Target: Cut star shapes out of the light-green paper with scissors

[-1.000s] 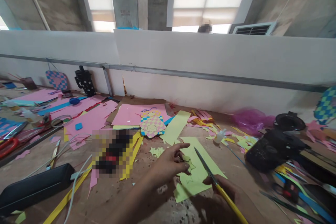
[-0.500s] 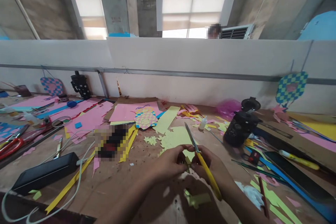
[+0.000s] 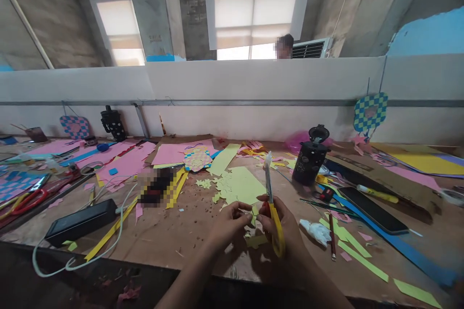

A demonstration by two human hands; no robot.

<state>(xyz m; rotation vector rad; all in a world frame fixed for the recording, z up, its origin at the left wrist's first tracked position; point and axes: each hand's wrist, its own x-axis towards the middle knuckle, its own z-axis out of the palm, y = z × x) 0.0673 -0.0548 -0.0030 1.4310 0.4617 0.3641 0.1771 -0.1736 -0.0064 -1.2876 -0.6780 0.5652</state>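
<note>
Just in front of the lime-green paper sheet point(image 3: 239, 187), my right hand point(image 3: 281, 224) grips the yellow-handled scissors point(image 3: 268, 188), their long axis upright and pointing away from me, while my left hand point(image 3: 230, 226) pinches a small lime-green paper scrap point(image 3: 254, 213) between them.

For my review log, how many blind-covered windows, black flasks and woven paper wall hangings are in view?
Blind-covered windows: 2
Black flasks: 2
Woven paper wall hangings: 2
Total: 6
</note>
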